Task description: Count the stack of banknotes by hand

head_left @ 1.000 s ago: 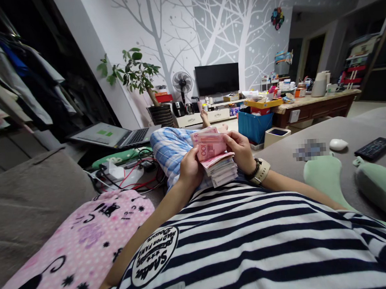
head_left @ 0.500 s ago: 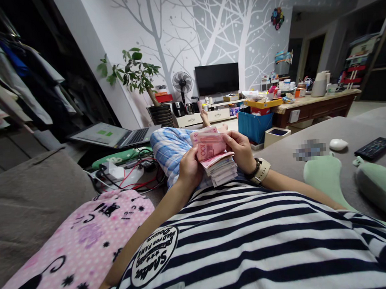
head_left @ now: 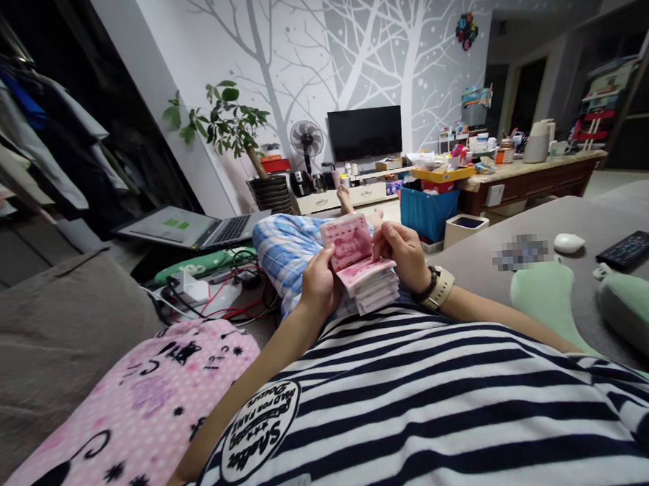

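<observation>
My left hand (head_left: 320, 276) grips a thick folded wad of banknotes (head_left: 376, 290) over my lap, its thumb pressed along the near side. One pink 100 note (head_left: 349, 243) stands up at the far side of the wad, its portrait face towards me. More pink notes lie on top, with paler layers folded below. Close by the right edge of the notes is my right hand (head_left: 405, 253), fingers curled and thumb against the index finger. No note shows between those fingertips. A bracelet (head_left: 430, 283) and a watch (head_left: 442, 287) circle my right wrist.
An open laptop (head_left: 191, 227) sits at left above tangled cables (head_left: 244, 277) and a white power strip (head_left: 218, 299). To the right on the sofa are a white mouse (head_left: 569, 243), a black remote (head_left: 628, 251) and a green cushion (head_left: 541, 292). A blue bin (head_left: 429, 211) stands ahead.
The upright note showed its 100 side with my right fingers on its edge; now a portrait side shows. My right fingertips have come off that edge and curled in. My left hand keeps its grip.
</observation>
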### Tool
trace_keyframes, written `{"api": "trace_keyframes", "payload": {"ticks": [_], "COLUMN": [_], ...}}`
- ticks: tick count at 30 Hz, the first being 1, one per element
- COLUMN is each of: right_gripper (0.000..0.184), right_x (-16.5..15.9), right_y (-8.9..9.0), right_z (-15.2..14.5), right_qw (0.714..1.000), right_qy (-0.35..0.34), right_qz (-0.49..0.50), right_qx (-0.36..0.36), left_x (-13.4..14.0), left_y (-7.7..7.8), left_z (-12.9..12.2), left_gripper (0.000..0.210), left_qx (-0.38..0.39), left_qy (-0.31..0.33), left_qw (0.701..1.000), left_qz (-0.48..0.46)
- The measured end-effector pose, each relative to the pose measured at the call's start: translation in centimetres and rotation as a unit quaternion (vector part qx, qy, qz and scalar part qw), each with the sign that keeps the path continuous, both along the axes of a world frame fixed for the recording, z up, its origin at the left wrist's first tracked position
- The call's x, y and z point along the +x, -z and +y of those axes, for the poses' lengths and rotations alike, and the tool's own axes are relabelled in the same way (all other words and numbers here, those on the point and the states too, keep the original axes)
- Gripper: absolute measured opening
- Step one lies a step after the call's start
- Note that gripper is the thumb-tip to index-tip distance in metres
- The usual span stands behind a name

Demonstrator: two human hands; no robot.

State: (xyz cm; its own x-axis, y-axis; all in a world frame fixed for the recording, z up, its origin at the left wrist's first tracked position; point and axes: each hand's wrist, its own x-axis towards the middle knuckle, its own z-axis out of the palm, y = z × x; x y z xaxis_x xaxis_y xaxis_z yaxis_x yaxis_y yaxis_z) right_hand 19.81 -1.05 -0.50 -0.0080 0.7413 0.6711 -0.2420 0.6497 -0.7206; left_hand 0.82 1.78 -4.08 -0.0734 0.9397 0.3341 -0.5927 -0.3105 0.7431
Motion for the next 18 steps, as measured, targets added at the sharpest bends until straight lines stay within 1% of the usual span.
{"api": "trace_keyframes", "payload": {"ticks": [3,7,10,13,18], "right_gripper": [0.089,0.086,0.080,0.075,0.079], "right_x": [0.0,0.2,0.3,0.3,0.2], "right_y": [0.0,0.0,0.1,0.4,1.0], "right_z": [-0.1,0.2,0.7,1.3,1.9], "right_qw": [1.000,0.999,0.998,0.998,0.998], "right_qy": [-0.009,0.033,0.053,0.061,0.053], "right_qz": [-0.014,-0.022,-0.018,-0.005,0.008], "right_qx": [0.003,0.022,0.011,-0.002,-0.031], "left_x": [0.2,0.4,0.5,0.5,0.7], "left_y": [-0.8,-1.4,-1.5,-1.6,-1.9], "left_z": [-0.6,-1.5,-1.9,-2.1,-2.4], "left_gripper": [0.035,0.036,0.035,0.034,0.034], "left_qx": [-0.022,-0.030,-0.031,-0.036,-0.037], "left_qy": [0.030,0.004,-0.014,-0.013,0.010], "left_qw": [0.999,1.000,0.999,0.999,0.999], "left_qz": [0.003,-0.002,-0.004,-0.005,-0.003]}}
